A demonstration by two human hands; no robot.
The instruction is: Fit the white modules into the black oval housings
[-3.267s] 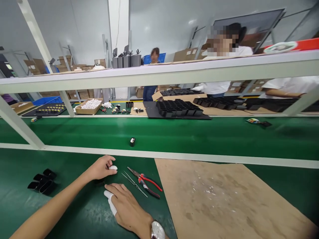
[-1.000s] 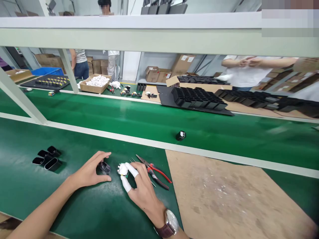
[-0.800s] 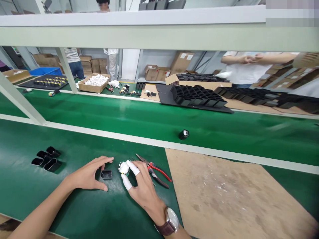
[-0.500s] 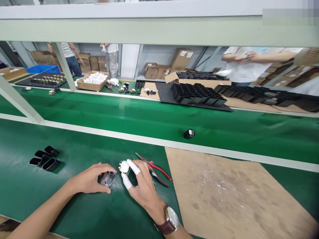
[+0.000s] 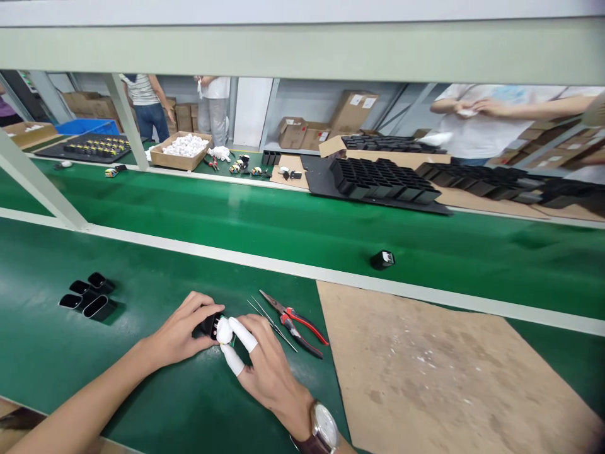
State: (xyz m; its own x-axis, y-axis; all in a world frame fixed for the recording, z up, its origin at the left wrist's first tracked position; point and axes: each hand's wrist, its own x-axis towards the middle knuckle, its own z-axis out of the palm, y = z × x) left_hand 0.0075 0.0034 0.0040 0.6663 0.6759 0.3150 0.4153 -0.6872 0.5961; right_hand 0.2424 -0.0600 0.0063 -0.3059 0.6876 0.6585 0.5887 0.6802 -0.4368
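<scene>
My left hand [image 5: 177, 333] is closed around a small black plastic housing [image 5: 208, 326], its opening turned to the right. Between the finger-cotted thumb and index finger of my right hand [image 5: 271, 369] is a white-topped circuit board assembly [image 5: 224, 331], with a bit of green board showing. The assembly sits right at the housing's mouth; how far it reaches inside is hidden. Just beyond my right hand lie thin metal tweezers [image 5: 278, 331] and red-and-black needle-nose pliers [image 5: 299, 323]. Several black housings [image 5: 100, 307] lie grouped on the green mat to the left.
A cardboard sheet [image 5: 425, 378] covers the bench at right. On the green belt [image 5: 246, 221] rests one black unit [image 5: 382, 260]. Across it are a box of white parts [image 5: 184, 148] and rows of black housings [image 5: 382, 180]. Frame posts [image 5: 42, 183] rise at left; people stand beyond.
The white-topped assembly has moved left to the housing's mouth, and the housing has turned to face it. My view has shifted slightly; the black unit on the belt appears farther right.
</scene>
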